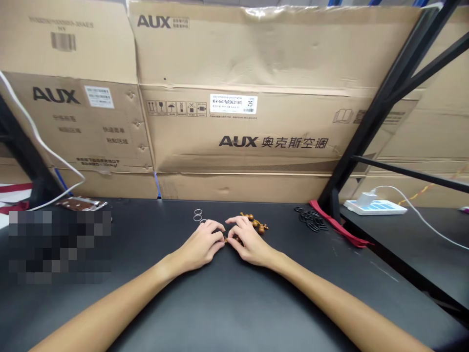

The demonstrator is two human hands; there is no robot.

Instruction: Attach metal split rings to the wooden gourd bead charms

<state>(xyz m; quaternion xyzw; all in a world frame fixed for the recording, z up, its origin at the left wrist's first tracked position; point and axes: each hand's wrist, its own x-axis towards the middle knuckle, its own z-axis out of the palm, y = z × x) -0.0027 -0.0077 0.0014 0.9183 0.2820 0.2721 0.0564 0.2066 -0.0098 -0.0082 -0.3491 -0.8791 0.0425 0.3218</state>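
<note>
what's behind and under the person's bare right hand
Behind the bare right hand lie glossy brown, rounded beads on the black table. Some brown also shows beneath its curled fingers; whatever else the hand covers cannot be seen.

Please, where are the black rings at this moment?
In the head view, the black rings lie on the table at the right, beside the red strap and farther right than the right hand.

two hands (201, 245), three silver rings (198, 215), many black rings (311, 220), several brown beads (255, 223), one power strip (381, 208)
</note>
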